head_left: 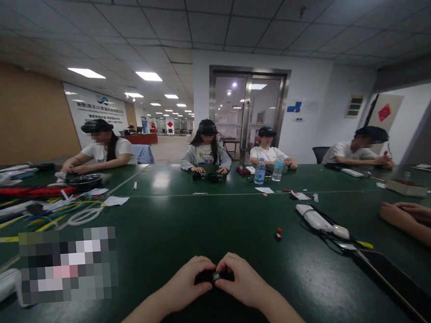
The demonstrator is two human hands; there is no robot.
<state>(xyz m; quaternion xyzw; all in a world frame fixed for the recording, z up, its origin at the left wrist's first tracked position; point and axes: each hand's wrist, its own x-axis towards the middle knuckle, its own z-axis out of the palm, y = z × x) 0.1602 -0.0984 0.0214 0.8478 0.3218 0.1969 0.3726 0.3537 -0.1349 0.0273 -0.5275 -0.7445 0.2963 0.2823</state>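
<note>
My left hand (pixel 187 281) and my right hand (pixel 242 281) meet low in the middle of the head view, just above the dark green table (pixel 162 244). Between their fingertips is a small object with a light grey face (pixel 216 276) and what look like dark sides. Both hands pinch it, thumbs nearest to me. Its kind is too small and shaded to make out. Beyond my right hand, a tiny red and white item with an orange top (pixel 278 234) stands on the table.
To the right lie a white power strip (pixel 315 217) with black cables and a dark flat panel (pixel 393 277); a neighbour's forearms (pixel 422 221) rest there. Coiled cables (pixel 84 215) lie at left. Two water bottles (pixel 259 171) stand farther back, near several seated people wearing headsets.
</note>
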